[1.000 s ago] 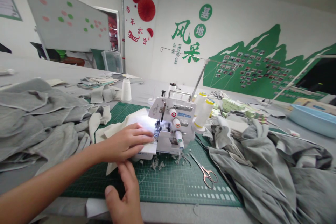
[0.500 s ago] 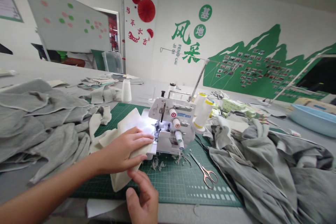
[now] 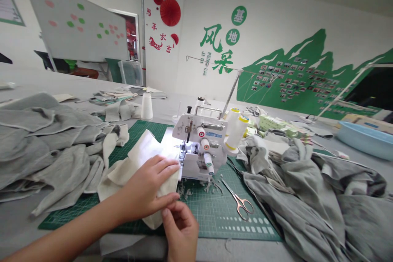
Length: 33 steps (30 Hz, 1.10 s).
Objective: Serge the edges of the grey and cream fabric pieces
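A green mat (image 3: 205,223) covers the table (image 3: 215,250). At lower centre the right hand (image 3: 183,229) curls, its grip unclear; the left hand (image 3: 147,188) rests open on cream cloth (image 3: 136,159), left of the central sewing machine (image 3: 196,125); a thread cone (image 3: 147,107) stands beyond.

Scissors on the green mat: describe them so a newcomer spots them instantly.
Find the white sewing machine standing on the green cutting mat. To its right, before the grey cloth heap, lie the scissors, blade tips toward the machine. Copper-coloured finger loops set them apart from the grey scraps and cloth nearby.
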Tool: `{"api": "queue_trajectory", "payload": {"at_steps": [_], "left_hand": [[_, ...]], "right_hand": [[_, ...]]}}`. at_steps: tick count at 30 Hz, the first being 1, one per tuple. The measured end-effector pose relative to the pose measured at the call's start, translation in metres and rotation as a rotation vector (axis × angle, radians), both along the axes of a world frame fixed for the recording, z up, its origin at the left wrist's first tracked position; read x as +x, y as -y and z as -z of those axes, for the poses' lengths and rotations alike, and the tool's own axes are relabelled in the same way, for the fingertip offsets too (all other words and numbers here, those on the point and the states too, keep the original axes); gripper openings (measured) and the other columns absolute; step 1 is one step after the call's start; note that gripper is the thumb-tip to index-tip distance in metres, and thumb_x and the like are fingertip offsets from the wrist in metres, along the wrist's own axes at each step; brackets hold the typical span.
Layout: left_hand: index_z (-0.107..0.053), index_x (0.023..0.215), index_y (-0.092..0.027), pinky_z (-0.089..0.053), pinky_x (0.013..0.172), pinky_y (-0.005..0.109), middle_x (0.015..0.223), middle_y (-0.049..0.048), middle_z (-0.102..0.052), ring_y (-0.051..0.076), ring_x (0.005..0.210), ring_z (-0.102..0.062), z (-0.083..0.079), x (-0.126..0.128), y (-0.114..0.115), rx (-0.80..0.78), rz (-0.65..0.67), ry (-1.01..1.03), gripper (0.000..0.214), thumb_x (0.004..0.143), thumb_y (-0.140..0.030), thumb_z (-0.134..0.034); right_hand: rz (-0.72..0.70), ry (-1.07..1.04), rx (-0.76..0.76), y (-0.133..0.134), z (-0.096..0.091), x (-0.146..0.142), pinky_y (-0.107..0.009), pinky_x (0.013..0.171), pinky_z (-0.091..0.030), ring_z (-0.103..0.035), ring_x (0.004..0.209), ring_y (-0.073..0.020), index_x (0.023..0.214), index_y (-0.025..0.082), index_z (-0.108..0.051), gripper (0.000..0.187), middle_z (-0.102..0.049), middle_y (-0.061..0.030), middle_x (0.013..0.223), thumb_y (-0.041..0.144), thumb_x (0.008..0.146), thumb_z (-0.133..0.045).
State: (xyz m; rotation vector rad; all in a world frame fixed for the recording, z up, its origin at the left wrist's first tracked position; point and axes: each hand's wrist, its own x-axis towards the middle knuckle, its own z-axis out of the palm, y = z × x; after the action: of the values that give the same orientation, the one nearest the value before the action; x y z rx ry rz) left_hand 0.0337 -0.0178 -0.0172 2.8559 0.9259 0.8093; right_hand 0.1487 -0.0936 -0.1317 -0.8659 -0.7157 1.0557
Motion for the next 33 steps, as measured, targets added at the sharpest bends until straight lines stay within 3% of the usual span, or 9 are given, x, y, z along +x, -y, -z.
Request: {"api": "queue_trajectory", "payload": {"at_steps": [5,9,11,13,15,18,23,27,33], "left_hand": [[-0.055,0.133,-0.017,-0.042,0.1,0.044,0.131,0.0102,-0.06,0.03,0.116,-0.05,0.007,0.003,0.002,0.06,-0.035,0.006,0.054,0.084,-0.036,-0.07],[-0.055,0.133,-0.017,-0.04,0.096,0.044,0.13,0.0115,-0.061,0.031,0.114,-0.051,0.017,0.007,-0.001,0.142,-0.075,0.022,0.052,0.087,-0.039,-0.066],[-0.057,0.131,-0.016,-0.041,0.091,0.044,0.128,0.0122,-0.062,0.031,0.111,-0.053,0.023,0.008,-0.004,0.191,-0.089,0.042,0.05,0.088,-0.042,-0.064],[-0.058,0.13,-0.016,-0.041,0.089,0.044,0.126,0.0124,-0.064,0.031,0.109,-0.055,0.027,0.008,-0.008,0.229,-0.086,0.071,0.049,0.09,-0.045,-0.061],[-0.059,0.129,-0.017,-0.041,0.088,0.044,0.125,0.0119,-0.065,0.031,0.109,-0.055,0.03,0.006,-0.01,0.252,-0.061,0.1,0.048,0.091,-0.045,-0.059],[-0.06,0.128,-0.018,-0.041,0.091,0.043,0.124,0.0112,-0.066,0.029,0.11,-0.055,0.032,0.001,-0.012,0.266,-0.01,0.148,0.042,0.094,-0.042,-0.057],[-0.064,0.123,-0.019,-0.043,0.093,0.043,0.117,0.0109,-0.068,0.027,0.107,-0.057,0.033,-0.004,-0.01,0.238,0.056,0.256,0.035,0.099,-0.039,-0.049],[-0.066,0.12,-0.02,-0.046,0.091,0.042,0.112,0.0103,-0.069,0.025,0.103,-0.058,0.032,-0.006,-0.008,0.214,0.089,0.306,0.033,0.1,-0.037,-0.047],[-0.064,0.125,-0.021,-0.046,0.093,0.043,0.117,0.0103,-0.069,0.026,0.106,-0.057,0.033,-0.007,-0.009,0.183,0.089,0.279,0.036,0.099,-0.039,-0.048]], "right_hand": [[0.043,0.013,0.038,-0.005,0.012,-0.001,-0.021,0.062,-0.047,-0.057,0.065,-0.0137,0.074,0.019,-0.068,0.024,-0.063,0.001,0.069,0.04,0.08,-0.077],[0.14,0.041,0.038,-0.008,0.016,-0.004,-0.021,0.061,-0.047,-0.057,0.066,-0.0139,0.101,0.021,-0.066,0.025,-0.059,0.003,0.073,0.034,0.081,-0.074],[0.102,0.188,0.041,-0.008,0.012,-0.004,-0.022,0.059,-0.045,-0.054,0.063,-0.0139,0.099,0.021,-0.068,0.019,-0.057,0.0031,0.071,0.027,0.081,-0.069],[0.059,0.402,0.075,-0.007,0.006,-0.004,-0.022,0.058,-0.042,-0.053,0.063,-0.0143,0.082,0.02,-0.07,0.007,-0.057,0.0018,0.071,0.018,0.081,-0.063],[0.038,0.576,0.128,-0.005,0.001,-0.004,-0.024,0.064,-0.043,-0.057,0.071,-0.0165,0.078,0.02,-0.07,0.017,-0.062,-0.0009,0.077,0.011,0.08,-0.056],[0.059,0.688,0.193,-0.002,-0.003,-0.005,-0.026,0.071,-0.045,-0.061,0.08,-0.019,0.09,0.02,-0.071,0.029,-0.066,-0.0031,0.084,0.006,0.079,-0.048],[0.124,0.749,0.18,0.0,-0.001,-0.008,-0.026,0.064,-0.041,-0.058,0.072,-0.0187,0.084,0.021,-0.067,0.034,-0.062,-0.001,0.078,0.0,0.07,-0.044],[0.154,0.774,0.073,-0.002,0.002,-0.014,-0.026,0.063,-0.038,-0.057,0.073,-0.0203,0.08,0.022,-0.065,0.032,-0.059,-0.0007,0.078,-0.001,0.064,-0.049],[0.153,0.7,0.065,0.0,0.008,-0.015,-0.026,0.065,-0.038,-0.055,0.071,-0.019,0.085,0.022,-0.067,0.032,-0.059,-0.0001,0.078,0.0,0.07,-0.049]]}}
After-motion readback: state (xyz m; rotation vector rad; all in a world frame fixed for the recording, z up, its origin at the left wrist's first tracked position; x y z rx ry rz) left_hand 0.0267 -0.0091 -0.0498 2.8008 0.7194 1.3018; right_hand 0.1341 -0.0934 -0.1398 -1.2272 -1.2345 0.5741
